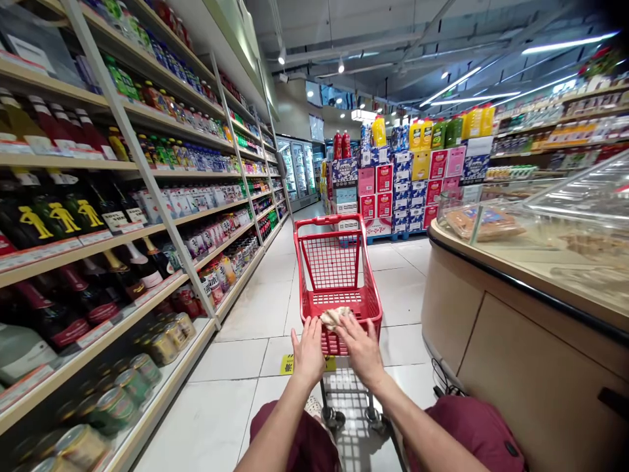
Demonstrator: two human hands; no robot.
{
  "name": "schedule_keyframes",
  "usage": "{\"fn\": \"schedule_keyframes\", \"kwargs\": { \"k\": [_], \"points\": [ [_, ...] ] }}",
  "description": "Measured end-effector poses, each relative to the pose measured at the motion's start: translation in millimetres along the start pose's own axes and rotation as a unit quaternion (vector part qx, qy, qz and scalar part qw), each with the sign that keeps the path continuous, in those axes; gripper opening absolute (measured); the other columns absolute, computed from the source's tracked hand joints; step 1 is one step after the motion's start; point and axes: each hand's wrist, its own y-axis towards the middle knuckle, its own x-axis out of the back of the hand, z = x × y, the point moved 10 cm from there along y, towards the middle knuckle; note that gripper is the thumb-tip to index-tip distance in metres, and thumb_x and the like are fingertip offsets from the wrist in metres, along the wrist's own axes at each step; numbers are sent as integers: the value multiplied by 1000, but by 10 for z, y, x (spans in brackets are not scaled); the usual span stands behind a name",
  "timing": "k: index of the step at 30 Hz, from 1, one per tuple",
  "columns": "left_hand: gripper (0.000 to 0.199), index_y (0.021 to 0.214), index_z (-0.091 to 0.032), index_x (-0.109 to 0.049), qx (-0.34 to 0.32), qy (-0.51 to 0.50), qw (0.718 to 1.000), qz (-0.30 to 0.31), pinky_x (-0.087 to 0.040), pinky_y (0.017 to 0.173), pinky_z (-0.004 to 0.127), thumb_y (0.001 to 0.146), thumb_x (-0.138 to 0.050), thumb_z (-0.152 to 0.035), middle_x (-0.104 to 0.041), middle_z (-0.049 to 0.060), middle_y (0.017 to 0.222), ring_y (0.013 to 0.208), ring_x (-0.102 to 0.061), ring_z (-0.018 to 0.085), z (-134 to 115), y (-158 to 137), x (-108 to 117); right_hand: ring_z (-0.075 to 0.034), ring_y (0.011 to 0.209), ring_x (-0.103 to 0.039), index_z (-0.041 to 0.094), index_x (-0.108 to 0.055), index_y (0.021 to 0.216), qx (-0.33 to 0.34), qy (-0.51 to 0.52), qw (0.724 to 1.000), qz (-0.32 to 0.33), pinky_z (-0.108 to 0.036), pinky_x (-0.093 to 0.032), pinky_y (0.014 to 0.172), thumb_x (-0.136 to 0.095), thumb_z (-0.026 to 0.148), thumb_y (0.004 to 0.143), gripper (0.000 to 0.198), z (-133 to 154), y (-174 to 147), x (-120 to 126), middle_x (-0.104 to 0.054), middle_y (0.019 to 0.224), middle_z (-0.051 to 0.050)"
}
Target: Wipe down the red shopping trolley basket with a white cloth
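Note:
A red plastic shopping cart (372, 298) stands directly in front of me, its grid basket facing up and its handle at the far end. On the near rim of the basket lies a crumpled, pale beige cloth (335, 317). My right hand (362, 349) presses on this cloth with its fingers over it. Just left of the cloth, my left hand (309, 351) rests against the near rim, its fingers stretched out and nothing visible in it. The palms of both hands are hidden from view.
Tall shelves (162, 172) of bottles and cans run along my left. A curved counter (472, 328) with packaged food (484, 221) stands close on the right. Stacked drink cartons (388, 190) are ahead, with glass-door fridges (299, 167) behind. Black cables (445, 380) lie by the counter's base.

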Motion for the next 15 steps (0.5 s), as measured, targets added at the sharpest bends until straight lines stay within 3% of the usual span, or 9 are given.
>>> {"fn": "schedule_keyframes", "kwargs": {
  "k": [4, 6, 10, 12, 15],
  "points": [
    [73, 134, -15, -25, -8, -29, 999, -16, -12, 105, 54, 63, -34, 0, -27, 4, 142, 132, -16, 18, -48, -49, 5, -20, 122, -37, 23, -52, 117, -113, -59, 992, -21, -50, -8, 102, -30, 1, 77, 51, -547, -150, 188, -45, 130, -5],
    [72, 134, -15, -26, -10, -29, 999, -25, -12, 106, 53, 63, -34, -1, -27, 4, 142, 132, -16, 18, -66, -75, 10, -22, 123, -36, 22, -49, 120, -124, -58, 990, -17, -50, -11, 102, -32, 2, 77, 51, -489, -131, 181, -43, 131, -6],
    [74, 134, -16, -25, -23, -3, 999, -32, -11, 106, 54, 63, -33, 1, -28, 4, 141, 131, -19, 18, -80, -97, 14, -19, 123, -36, 28, -49, 120, -48, -16, 999, 11, -44, -13, 104, -36, 3, 75, 53, -43, 6, 38, -46, 129, -2],
    [75, 135, -17, -23, -32, 7, 999, -33, -10, 105, 55, 62, -33, 1, -27, 4, 142, 131, -18, 18, -88, -96, 4, -18, 123, -36, 28, -49, 120, -47, -22, 998, 20, -45, -11, 104, -33, 2, 75, 54, -96, 0, 40, -46, 129, -1],
    [76, 135, -16, -20, -30, 14, 999, -34, -11, 105, 56, 62, -33, 1, -23, 4, 143, 132, -15, 18, -93, -95, -24, -20, 124, -34, 26, -46, 123, -121, -59, 991, 14, -51, -9, 103, -29, 1, 76, 56, -430, -80, 132, -42, 132, -3]
  ]
}}
